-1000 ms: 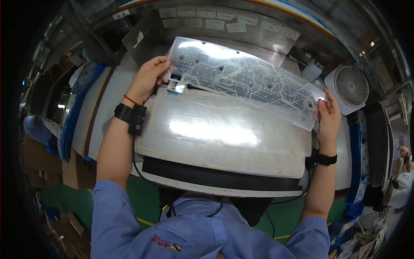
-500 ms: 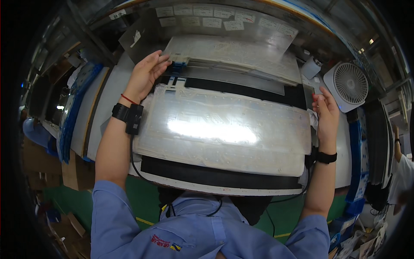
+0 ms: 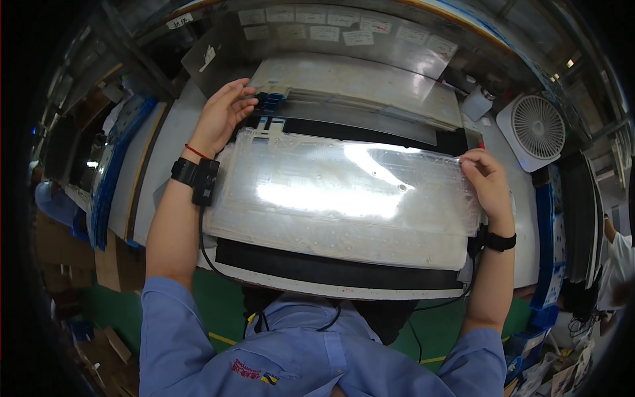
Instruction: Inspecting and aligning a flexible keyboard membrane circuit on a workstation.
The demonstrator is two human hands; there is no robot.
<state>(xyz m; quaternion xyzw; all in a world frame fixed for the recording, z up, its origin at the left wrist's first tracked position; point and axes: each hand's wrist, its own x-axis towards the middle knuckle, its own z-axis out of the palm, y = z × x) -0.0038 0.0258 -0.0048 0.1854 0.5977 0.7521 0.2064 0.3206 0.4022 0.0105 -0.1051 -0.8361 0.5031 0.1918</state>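
Observation:
A stack of clear plastic sheets [image 3: 317, 228] with faint printed traces lies before me on a black mat [image 3: 331, 263]. At its far right corner, my right hand [image 3: 488, 182] pinches the edge of the top plastic sheet [image 3: 423, 173], which bows slightly and throws a curved glare. My left hand [image 3: 226, 118] hovers beside the far left side of the stack, fingers apart and holding nothing that I can see. Close to those fingers are the dark blue connector tails [image 3: 270, 100] of a second stack of plastic sheets [image 3: 357, 78], farther back.
A grey metal panel [image 3: 291, 40] with paper labels stands behind the far stack. To the right are a white fan [image 3: 531, 132], a small white bottle [image 3: 477, 102] and blue bins [image 3: 548, 251]. Blue-edged trays [image 3: 126, 159] line the left. A co-worker's arm [image 3: 610, 231] shows far right.
My right hand has come inward and down onto the sheet's far right corner and closed on it. The top sheet has shifted, with a new curved glare. My left hand has barely moved.

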